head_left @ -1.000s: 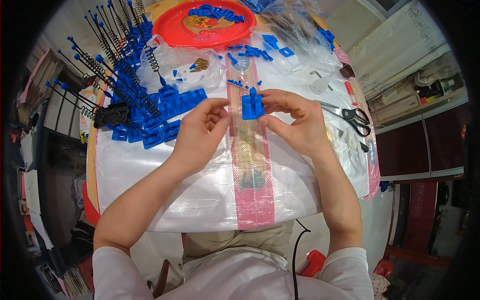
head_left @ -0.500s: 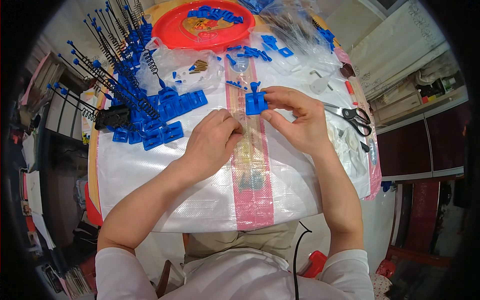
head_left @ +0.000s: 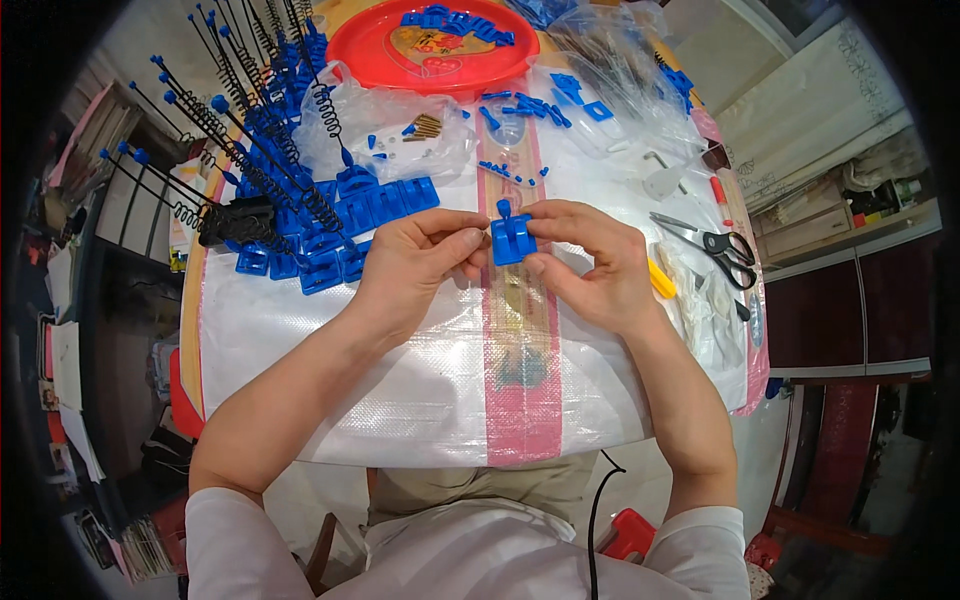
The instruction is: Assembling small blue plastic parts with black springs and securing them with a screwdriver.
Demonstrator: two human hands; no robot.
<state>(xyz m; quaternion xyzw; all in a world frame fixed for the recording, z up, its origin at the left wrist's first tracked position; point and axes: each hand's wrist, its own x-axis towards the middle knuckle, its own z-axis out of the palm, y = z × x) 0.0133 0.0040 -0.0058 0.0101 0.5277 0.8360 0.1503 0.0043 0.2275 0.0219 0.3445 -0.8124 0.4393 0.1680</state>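
Between the thumb and fingers of my right hand (head_left: pixel 598 262) is a blue plastic part (head_left: pixel 513 240), a squarish base with a small knobbed lever standing up from it. My left hand (head_left: pixel 418 268) is closed in a pinch at the part's left side, the fingertips close to the lever. Whether a small piece sits in that pinch is too small to tell. Beyond the hands lie several tiny blue pieces (head_left: pixel 508 172) on the patterned strip. To the left stand joined rows of similar blue bases (head_left: pixel 388 206).
Black springs with blue tips (head_left: pixel 325 112) rise at the left. At the back are a red tray (head_left: pixel 345 52) of blue parts and a plastic bag (head_left: pixel 440 150) with brass pins (head_left: pixel 428 126). Scissors (head_left: pixel 715 243), a yellow-handled tool (head_left: pixel 661 280) and a hex key (head_left: pixel 656 158) lie right.
My left hand has moved right and away from me, its fingers now pinched beside the blue part. The right hand still holds the part. The whole view has shifted slightly.
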